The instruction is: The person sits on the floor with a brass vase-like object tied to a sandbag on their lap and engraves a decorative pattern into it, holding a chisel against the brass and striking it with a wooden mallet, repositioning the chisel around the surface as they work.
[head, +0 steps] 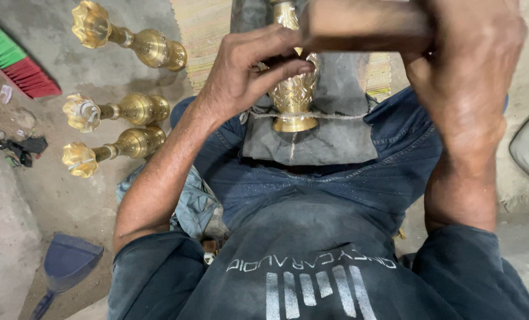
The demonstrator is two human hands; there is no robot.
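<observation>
- Head view, looking straight down over lap and chest.
- Left hand (249,71) at 12 o'clock of frame, fingers curled, pinching top of engraved brass piece (294,98).
- Brass piece lying on grey cloth pad (335,139) across lap, cord across its base, just beside left fingertips.
- Right hand (466,65) at 1–2 o'clock, clenched around wooden handle (359,24); handle reaching toward 11 o'clock above brass piece; head of tool out of frame.
- Three brass lamp stands (131,44) (116,109) (110,151) lying on floor at 9–10 o'clock, well apart from hands.
- Red-green broom (12,62) at 10 o'clock edge.
- Blue dustpan (66,264) at 8 o'clock.
- Woven mat (202,32) at 12 o'clock under pad.
</observation>
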